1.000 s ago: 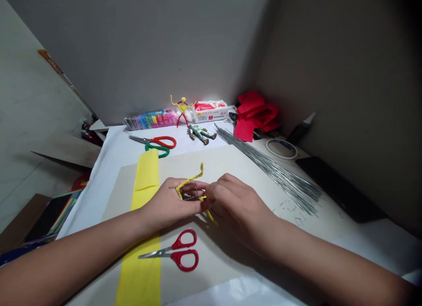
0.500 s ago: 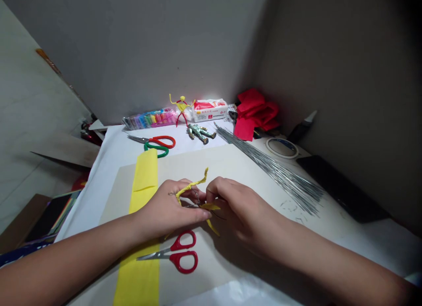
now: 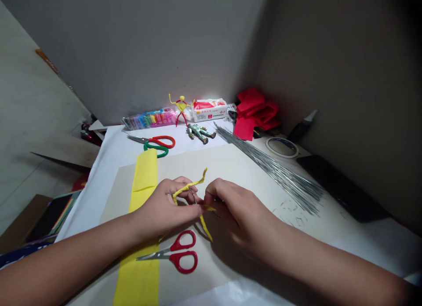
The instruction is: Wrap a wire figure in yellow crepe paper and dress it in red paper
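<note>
Yellow-wrapped wire figure (image 3: pixel 189 187) was held in the air between both hands, above a pale card board (image 3: pixel 231 167). It was gripped by the left hand (image 3: pixel 161 209), whose fingers were curled closed around its middle, while one yellow limb was left pointing up and away. The right hand (image 3: pixel 234 213) was closed in a narrow pinch on the figure where a yellow strip met it, and a yellow length was left hanging down past the fingers. Bare thin wire was seen at the figure's middle. Just below the hands, red-handled embroidery scissors (image 3: pixel 180 255) were laid on the board, closed, beside a long strip of yellow crepe paper (image 3: pixel 138 279), which was run across the board and folded at its far end. Beyond them, a larger pair of scissors with red and green handles (image 3: pixel 158 142) was placed on a white sheet (image 3: pixel 105 189). A bundle of thin steel wires (image 3: pixel 273 169) was spread to the right, near a roll of tape (image 3: pixel 281 147). Farther back, a small yellow-and-red wire figure (image 3: pixel 180 106) was stood upright, and a silvery figure (image 3: pixel 198 133) was laid down near a pack of coloured modelling clay (image 3: pixel 148 118), a white box (image 3: pixel 209 109) and crumpled red crepe paper (image 3: pixel 252 112).
</note>
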Demonstrator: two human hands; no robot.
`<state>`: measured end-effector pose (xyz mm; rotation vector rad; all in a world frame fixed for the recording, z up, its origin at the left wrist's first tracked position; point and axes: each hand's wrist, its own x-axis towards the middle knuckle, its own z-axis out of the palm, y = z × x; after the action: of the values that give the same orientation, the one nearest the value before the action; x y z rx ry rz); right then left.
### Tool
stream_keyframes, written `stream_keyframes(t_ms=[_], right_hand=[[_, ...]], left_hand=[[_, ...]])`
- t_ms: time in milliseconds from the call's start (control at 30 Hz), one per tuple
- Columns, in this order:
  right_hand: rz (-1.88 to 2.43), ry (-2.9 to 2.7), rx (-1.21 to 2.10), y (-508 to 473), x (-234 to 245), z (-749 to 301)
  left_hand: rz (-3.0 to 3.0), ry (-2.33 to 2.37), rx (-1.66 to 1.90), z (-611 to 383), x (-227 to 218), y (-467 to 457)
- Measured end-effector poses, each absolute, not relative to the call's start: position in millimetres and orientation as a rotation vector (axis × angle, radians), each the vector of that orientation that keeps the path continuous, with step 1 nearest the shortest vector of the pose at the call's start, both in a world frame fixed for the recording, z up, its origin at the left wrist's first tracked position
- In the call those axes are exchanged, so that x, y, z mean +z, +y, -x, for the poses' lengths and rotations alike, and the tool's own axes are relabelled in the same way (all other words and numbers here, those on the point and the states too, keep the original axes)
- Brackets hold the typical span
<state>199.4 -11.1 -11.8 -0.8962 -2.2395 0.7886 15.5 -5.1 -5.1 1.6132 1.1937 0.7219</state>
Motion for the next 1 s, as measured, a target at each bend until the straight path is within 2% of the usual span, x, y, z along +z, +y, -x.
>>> stream_keyframes(t_ms=[200,433,733,1000], right_hand=[[0.931,-2.203,0.795,-13,-14,-197],[0.818,-2.296,0.79,-14,-9,-197],[0.674,-2.397,0.179,-10,-12,-195],[0.607,-2.343,0.095,-12,-12,-199]], left_hand=[[-1.594,1.198,0.708,-14,-7,-3],[-1.283,1.065,0.611,-1,-12,7],[-1.216,0.949,0.602,3,-16,10],[-1.217,0.896,0.561,6,-15,8]])
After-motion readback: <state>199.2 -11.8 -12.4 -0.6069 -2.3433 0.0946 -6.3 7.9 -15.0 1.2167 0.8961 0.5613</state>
